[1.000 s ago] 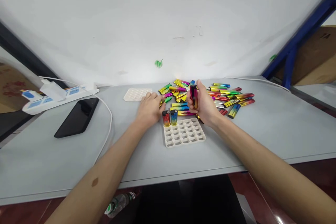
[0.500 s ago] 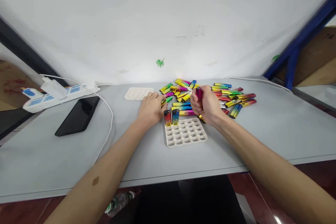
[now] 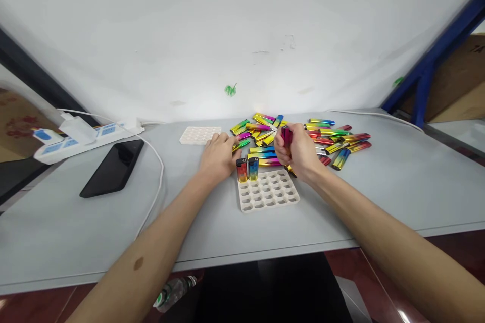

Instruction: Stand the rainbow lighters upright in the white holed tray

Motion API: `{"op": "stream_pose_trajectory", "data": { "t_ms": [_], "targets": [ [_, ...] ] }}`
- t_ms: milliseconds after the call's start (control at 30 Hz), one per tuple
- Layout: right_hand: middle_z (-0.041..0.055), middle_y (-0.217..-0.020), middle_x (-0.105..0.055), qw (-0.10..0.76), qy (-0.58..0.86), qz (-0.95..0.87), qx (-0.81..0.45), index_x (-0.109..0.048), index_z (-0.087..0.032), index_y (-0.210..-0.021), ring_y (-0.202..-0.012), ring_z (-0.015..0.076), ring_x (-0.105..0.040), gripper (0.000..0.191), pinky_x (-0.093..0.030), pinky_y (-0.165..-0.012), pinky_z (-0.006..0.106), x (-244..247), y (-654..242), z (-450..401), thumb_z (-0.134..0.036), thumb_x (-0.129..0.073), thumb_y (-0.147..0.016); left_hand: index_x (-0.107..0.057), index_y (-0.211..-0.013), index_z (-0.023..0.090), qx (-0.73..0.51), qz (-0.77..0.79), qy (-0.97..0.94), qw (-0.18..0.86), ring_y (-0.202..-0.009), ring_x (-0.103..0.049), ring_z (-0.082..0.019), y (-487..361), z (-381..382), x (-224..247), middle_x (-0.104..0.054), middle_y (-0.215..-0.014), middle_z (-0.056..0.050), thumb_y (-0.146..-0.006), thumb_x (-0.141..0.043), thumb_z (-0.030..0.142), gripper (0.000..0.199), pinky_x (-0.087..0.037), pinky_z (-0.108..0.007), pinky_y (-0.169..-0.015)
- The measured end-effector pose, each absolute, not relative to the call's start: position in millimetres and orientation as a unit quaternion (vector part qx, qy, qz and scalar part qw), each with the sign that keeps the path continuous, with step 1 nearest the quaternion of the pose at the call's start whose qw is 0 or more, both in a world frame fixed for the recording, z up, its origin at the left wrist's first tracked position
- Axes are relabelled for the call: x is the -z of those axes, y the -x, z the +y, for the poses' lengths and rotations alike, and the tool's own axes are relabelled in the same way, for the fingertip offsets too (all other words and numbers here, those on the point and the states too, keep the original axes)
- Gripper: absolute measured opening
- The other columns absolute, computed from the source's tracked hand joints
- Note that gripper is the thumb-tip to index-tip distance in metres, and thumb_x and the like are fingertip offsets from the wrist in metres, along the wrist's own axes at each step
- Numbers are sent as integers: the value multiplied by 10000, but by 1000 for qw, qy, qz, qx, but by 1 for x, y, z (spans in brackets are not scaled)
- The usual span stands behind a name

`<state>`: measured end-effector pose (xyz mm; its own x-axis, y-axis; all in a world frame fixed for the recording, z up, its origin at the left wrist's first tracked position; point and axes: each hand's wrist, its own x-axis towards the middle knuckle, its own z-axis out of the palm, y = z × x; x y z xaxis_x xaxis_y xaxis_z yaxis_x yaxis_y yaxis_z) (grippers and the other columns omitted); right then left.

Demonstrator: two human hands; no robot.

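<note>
My right hand [image 3: 299, 151] is raised over the pile, its fingers wrapped round a shiny dark red and purple lighter [image 3: 287, 135] held upright. My left hand [image 3: 222, 157] rests low on the table with curled fingers at a green and yellow lighter [image 3: 241, 145]; its far fingertips are partly hidden. Just right of that hand, a red-gold lighter [image 3: 241, 170] and a blue-gold lighter [image 3: 253, 169] stand upright at the back left corner of a white tray [image 3: 269, 192] with rows of holes. Behind the tray lie several metallic, many-coloured lighters [image 3: 265, 128].
A second white holed tray [image 3: 199, 135] lies near the wall. At left are a black phone [image 3: 112, 168], a power strip [image 3: 89, 140] and a white cable [image 3: 161, 171] curving across the table. A plastic bottle [image 3: 175, 292] is below the front edge.
The lighter in my right hand has turned slightly, showing more red. My left hand stays in the same place, and the two standing lighters have not moved.
</note>
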<state>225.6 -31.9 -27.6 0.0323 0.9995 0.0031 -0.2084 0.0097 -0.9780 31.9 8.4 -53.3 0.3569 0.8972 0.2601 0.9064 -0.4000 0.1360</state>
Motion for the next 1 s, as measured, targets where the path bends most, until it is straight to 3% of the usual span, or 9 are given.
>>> {"op": "stream_pose_trajectory", "data": {
  "t_ms": [200,367,500,1000],
  "targets": [
    [-35,-538,-411,563,444,-456,-526,-498,-212,-660,-427,92,-328,496,-226,-397,243,32,-225,-29,-642,-412,-891,-640,-1130,183,138,-558,818,10,-1136,-499,-325,-32,9,53,-616,-1113,-119,-928,-510,317,275,-431,-456,-942],
    [-8,-686,-557,545,428,-547,-471,-556,-210,-762,-620,125,-512,364,-401,-556,253,35,-224,-31,-554,-541,-882,-643,-1102,182,132,-559,818,19,-1122,-514,-322,-32,9,52,-623,-1117,-121,-924,-514,280,241,-439,-451,-919],
    [-22,-703,-583,505,438,-602,-437,-566,-211,-801,-607,120,-499,288,-398,-578,264,33,-224,-37,-483,-655,-833,-649,-1081,185,129,-560,818,27,-1118,-519,-324,-31,8,53,-630,-1089,-122,-931,-499,259,225,-439,-448,-898],
    [-41,-690,-522,428,444,-725,-306,-500,-217,-827,-639,133,-475,64,-372,-616,276,40,-221,-40,-242,-559,-826,-635,-1079,196,113,-561,819,38,-1090,-522,-304,-31,6,50,-634,-1082,-112,-946,-476,284,225,-436,-422,-882]
  ]
}}
